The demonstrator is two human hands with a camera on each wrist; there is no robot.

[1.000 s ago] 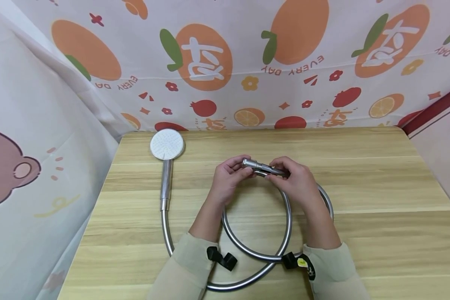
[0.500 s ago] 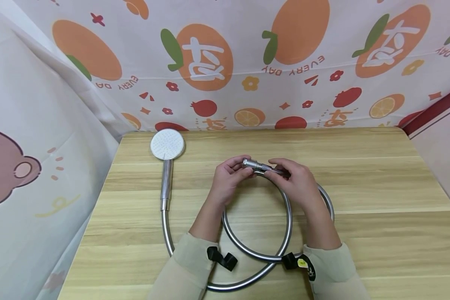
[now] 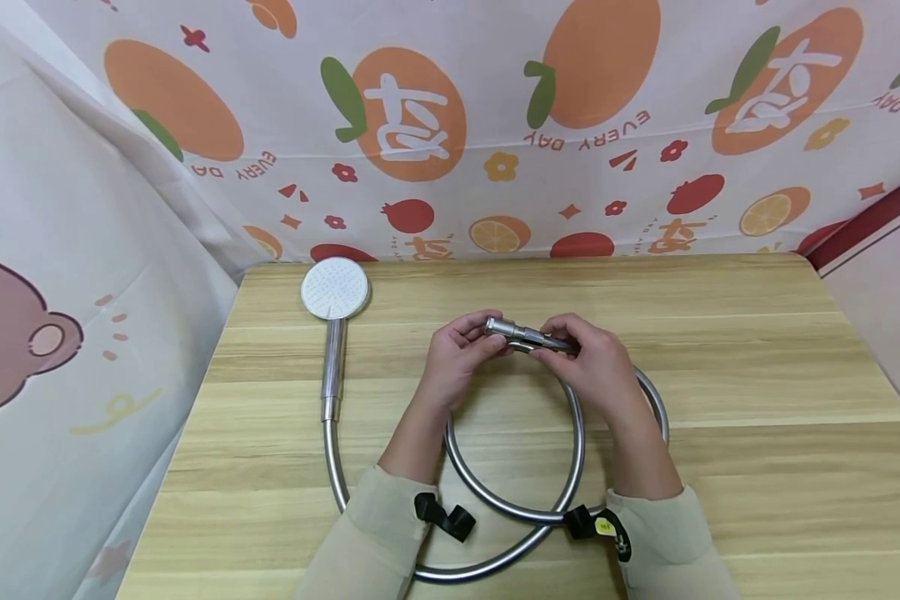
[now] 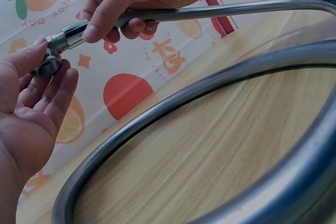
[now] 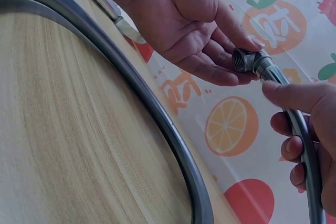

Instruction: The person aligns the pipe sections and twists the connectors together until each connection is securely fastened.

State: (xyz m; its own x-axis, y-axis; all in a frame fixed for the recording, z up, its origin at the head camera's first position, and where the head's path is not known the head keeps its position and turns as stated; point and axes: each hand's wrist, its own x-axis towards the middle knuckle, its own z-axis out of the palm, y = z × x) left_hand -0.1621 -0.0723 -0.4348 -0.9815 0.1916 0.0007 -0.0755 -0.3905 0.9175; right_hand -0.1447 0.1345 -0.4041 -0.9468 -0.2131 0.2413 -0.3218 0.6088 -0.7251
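In the head view my left hand (image 3: 453, 362) holds a small metal fitting (image 4: 48, 65) between thumb and fingers. The left wrist view shows its round, internally threaded opening, facing outward. My right hand (image 3: 591, 357) pinches the chrome connector (image 4: 75, 34) at the end of a grey metal shower hose (image 3: 581, 437), its other fingers curled about the hose behind. Connector and fitting meet end to end, as the right wrist view also shows; how far they are joined I cannot tell. Both hands are raised above the table.
A round white-faced shower head (image 3: 334, 288) with a chrome handle (image 3: 333, 358) lies at the table's left, attached to the hose's other end. The hose loops under both forearms on the wooden table (image 3: 765, 400). A fruit-print curtain (image 3: 435, 200) hangs behind the back edge.
My right thumb and fingers shift slightly on the connector, spreading half a second ago and closer round it now. The left hand and fitting stay put.
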